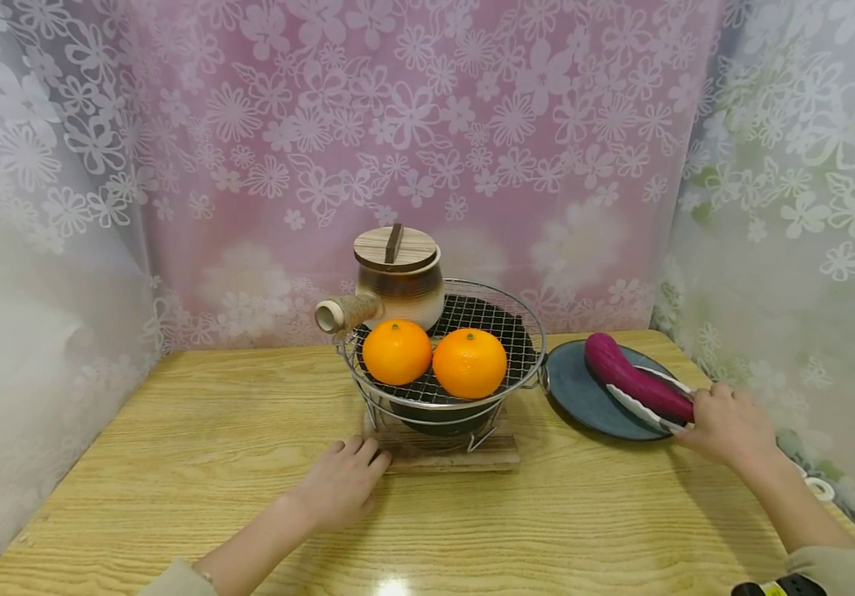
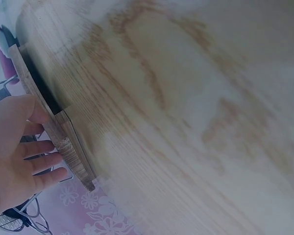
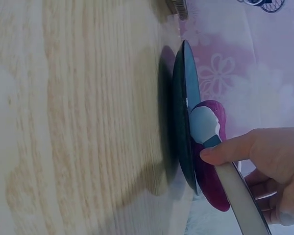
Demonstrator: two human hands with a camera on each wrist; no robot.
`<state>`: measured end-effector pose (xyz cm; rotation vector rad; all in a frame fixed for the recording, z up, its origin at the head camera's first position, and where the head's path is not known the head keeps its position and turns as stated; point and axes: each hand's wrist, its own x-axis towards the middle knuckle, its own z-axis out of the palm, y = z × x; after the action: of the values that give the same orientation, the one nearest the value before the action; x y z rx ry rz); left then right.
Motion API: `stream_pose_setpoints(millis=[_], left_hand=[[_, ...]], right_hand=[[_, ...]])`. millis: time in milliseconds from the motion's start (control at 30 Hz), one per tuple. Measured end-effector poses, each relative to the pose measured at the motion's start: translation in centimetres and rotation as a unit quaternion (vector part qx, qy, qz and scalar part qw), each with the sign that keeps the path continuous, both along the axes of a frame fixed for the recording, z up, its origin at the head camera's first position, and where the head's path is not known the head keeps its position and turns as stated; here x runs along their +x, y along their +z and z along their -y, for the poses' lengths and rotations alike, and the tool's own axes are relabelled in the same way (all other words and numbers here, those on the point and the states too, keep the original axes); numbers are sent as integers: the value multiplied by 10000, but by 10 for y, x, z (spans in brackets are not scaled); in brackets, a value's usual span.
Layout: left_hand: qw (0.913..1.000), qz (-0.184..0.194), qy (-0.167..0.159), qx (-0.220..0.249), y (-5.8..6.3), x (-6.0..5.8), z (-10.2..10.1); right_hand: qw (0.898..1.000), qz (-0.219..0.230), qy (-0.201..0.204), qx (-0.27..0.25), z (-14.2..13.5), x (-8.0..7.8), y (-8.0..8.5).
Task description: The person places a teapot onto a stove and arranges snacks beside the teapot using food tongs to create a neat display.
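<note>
My right hand point(image 1: 732, 426) grips a pair of tongs point(image 3: 237, 196) with white tips. The tongs' arms lie on either side of a purple eggplant point(image 1: 621, 371), which is on a dark blue-grey plate point(image 1: 572, 393) at the right. In the right wrist view the thumb presses on one tong arm, and the eggplant point(image 3: 210, 178) overlaps the plate's edge. At the front left corner of the wooden board point(image 1: 449, 462) under the grill, my left hand point(image 1: 341, 484) rests with its fingers on the edge. The left wrist view shows these fingers fairly straight against the board point(image 2: 66, 142).
A round wire grill point(image 1: 520, 306) stands on the board at the table's middle. On it are two oranges point(image 1: 397, 353) and a lidded pot point(image 1: 412, 290) whose handle points left. Flowered curtains point(image 1: 427, 149) close in the table point(image 1: 248, 414) at the back and sides.
</note>
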<state>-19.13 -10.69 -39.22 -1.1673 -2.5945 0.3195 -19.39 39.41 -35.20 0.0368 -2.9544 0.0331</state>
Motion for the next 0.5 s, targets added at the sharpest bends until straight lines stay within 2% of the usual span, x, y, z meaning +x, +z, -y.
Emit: stream_pose_setpoints(millis=[233, 500], left_hand=[[10000, -66, -13, 29, -1, 0, 0], [10000, -69, -30, 35, 0, 0, 0]], right_hand=[[9994, -257, 215, 46, -1, 0, 6], [9996, -221, 131, -113, 0, 5, 19]])
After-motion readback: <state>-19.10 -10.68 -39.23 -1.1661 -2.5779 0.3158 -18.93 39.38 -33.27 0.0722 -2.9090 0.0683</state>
